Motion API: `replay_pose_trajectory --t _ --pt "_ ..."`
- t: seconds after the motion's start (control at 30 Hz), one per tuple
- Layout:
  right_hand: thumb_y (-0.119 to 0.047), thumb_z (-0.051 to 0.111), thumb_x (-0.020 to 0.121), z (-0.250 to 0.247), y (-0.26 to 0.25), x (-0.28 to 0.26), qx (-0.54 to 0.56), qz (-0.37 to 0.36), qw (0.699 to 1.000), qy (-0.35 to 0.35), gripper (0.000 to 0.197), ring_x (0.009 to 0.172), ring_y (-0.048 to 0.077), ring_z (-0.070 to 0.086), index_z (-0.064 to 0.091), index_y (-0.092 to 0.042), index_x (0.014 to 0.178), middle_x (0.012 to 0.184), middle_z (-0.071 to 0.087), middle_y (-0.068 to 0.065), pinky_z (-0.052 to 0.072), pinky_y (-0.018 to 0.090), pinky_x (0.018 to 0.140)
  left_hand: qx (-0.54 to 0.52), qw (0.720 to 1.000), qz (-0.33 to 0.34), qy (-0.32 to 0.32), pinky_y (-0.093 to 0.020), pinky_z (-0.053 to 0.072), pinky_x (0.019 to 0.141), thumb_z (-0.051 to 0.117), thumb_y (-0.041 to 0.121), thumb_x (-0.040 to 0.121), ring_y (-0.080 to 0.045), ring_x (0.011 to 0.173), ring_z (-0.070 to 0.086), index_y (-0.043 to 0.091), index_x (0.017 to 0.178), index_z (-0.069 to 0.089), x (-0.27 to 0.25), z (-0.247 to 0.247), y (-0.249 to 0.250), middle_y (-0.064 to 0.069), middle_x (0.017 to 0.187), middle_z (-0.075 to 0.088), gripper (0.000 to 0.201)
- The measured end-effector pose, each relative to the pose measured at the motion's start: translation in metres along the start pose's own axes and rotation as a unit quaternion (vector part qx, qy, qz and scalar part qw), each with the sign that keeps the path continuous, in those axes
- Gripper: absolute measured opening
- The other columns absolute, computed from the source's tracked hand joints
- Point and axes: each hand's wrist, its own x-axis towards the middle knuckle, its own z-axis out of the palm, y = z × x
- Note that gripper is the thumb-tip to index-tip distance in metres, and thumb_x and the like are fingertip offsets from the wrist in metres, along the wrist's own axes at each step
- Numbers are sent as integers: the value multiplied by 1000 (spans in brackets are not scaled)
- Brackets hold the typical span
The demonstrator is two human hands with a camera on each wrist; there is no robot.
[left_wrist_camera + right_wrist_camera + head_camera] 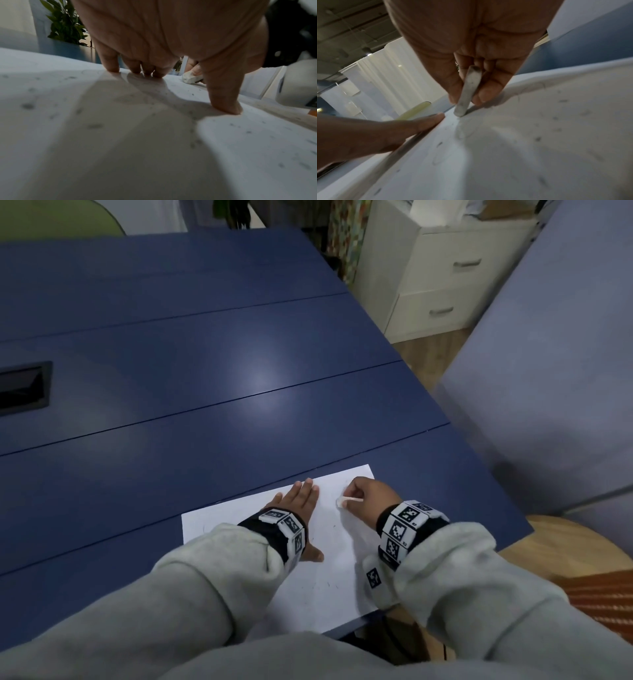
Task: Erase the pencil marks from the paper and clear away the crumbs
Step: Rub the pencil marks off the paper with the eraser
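A white sheet of paper (329, 570) lies at the near right corner of the blue table (205, 371). My left hand (298, 501) lies flat on the sheet with straight fingers, pressing it down. My right hand (366, 494) pinches a white eraser (346, 501) and holds its lower end against the paper near the far edge. In the right wrist view the eraser (469, 92) stands tilted between thumb and fingers, with faint pencil loops (460, 132) just below its tip. Dark crumbs (94, 125) are scattered over the paper (120, 148).
The table's right edge runs close to my right hand, with wooden floor (582, 546) beyond it. A black recessed slot (24, 386) sits in the table at far left. White drawers (445, 285) and a grey partition (548, 371) stand to the right.
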Motion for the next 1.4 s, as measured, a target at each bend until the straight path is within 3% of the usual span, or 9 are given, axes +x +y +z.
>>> replay_pose_trajectory --t 0.2,0.37,0.53,0.67,0.83,1.0,1.17,1.3,1.4 --pt "-30 63 86 16 -11 -13 -68 -75 990 -99 7 86 13 60 58 -26 84 92 66 -5 47 26 77 1 1000 -1 1 -38 -3 118 64 65 76 -18 146 -18 15 150 -21 2 1 -1 -1 157 -28 123" --pt "-28 65 84 7 -7 2 -29 -30 999 -27 9 85 13 61 59 -24 79 86 65 -8 46 24 75 3 1000 0 8 -38 -3 118 64 65 76 -18 146 -18 15 150 -21 1 2 -2 -1 157 -28 123" --pt "-27 67 83 10 -12 -8 -55 -80 991 -93 8 82 10 58 62 -23 79 87 66 -6 44 19 71 6 1000 -1 17 -38 -4 117 63 68 75 -18 146 -18 15 150 -20 3 5 -3 -1 157 -27 124" --pt "-26 66 81 0 -9 7 -15 -33 999 -28 14 84 13 63 58 -25 70 82 66 -8 48 24 76 8 1000 1 15 -38 -4 117 64 67 75 -18 146 -18 15 150 -19 3 5 -4 -2 157 -26 124" --pt "-30 68 81 10 -10 -8 -51 -69 991 -103 12 81 10 61 61 -25 74 88 67 -6 48 24 75 9 1000 3 24 -38 -4 117 63 70 73 -19 146 -18 15 150 -20 7 7 -5 -1 157 -26 126" --pt "-24 66 82 2 -8 1 0 -22 1000 -15 8 84 14 62 62 -22 76 84 65 -7 45 22 70 6 1000 4 21 -39 -4 117 63 67 75 -18 146 -18 15 150 -20 4 7 -5 -1 157 -26 124" --pt "-27 67 83 12 -13 -10 -44 -71 992 -96 10 84 9 60 60 -26 77 89 66 -8 45 22 73 9 1000 4 23 -39 -4 117 62 70 73 -18 146 -18 15 150 -20 7 9 -5 -1 157 -26 125" --pt "-29 71 78 7 -10 4 -5 -30 999 -32 9 86 11 63 65 -23 76 88 68 -8 50 26 80 8 1000 4 20 -38 -4 117 63 68 75 -18 146 -19 16 150 -21 5 7 -4 -1 157 -27 124" --pt "-29 70 80 15 -11 -6 -12 -47 996 -72 9 84 10 62 66 -21 81 88 69 -6 48 25 77 8 1000 6 22 -37 -4 117 62 69 75 -18 146 -18 16 150 -21 5 7 -5 -1 157 -27 124"
